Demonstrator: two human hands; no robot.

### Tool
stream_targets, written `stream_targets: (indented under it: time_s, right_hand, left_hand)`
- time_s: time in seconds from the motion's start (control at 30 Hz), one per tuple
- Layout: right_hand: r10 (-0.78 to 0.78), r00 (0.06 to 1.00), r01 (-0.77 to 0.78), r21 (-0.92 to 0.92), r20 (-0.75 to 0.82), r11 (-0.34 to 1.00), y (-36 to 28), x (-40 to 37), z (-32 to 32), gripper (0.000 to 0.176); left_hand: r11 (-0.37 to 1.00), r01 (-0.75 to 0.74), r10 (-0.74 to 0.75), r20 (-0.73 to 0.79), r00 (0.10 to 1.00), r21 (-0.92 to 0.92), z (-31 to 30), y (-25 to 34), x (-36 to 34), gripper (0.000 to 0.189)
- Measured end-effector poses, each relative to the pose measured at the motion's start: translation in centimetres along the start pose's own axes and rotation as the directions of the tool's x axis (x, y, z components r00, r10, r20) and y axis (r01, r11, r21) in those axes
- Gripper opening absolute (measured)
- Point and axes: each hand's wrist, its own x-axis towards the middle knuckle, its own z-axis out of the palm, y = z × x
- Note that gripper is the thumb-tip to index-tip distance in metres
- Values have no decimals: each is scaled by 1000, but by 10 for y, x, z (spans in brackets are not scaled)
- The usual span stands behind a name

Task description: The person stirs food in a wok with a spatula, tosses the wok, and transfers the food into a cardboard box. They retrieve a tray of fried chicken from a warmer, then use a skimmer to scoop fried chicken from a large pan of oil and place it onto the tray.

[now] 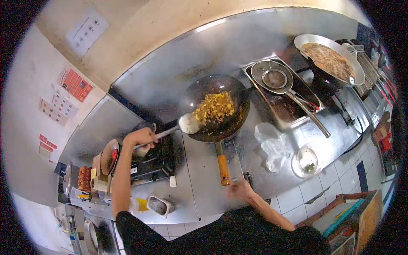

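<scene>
My left hand (140,138) is closed around the long metal handle of a ladle (189,123). The ladle's round, pale head rests at the left rim of a dark wok (238,123), against the food. Inside the wok lies a crumbly yellow-and-brown food (216,107), possibly scrambled egg with other bits. A wooden-ended handle (223,169) points from the wok toward me. Close to the end of that handle is my right hand (241,190), smeared by motion; its fingers cannot be made out, nor whether they touch the wood.
At the far right a large pan (360,76) holds bubbling brown liquid. Strainers (278,90) lie over a metal tray (295,123). A crumpled plastic bag (272,146) and a small dish (307,160) sit on the steel counter. A metal container (159,206) stands front left.
</scene>
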Motion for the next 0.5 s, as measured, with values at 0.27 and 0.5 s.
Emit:
stream_targets:
  time_s: [0.27,0.5]
  right_hand:
    - [-258,964,256,-449,59,856,-43,-5,111,20]
    - [-153,987,48,-817,-49,574,-129,-42,52,16]
  left_hand:
    - [990,-69,64,47,997,125,-42,27,105,31]
    - [972,-223,230,-123,965,69,-73,45,148,26]
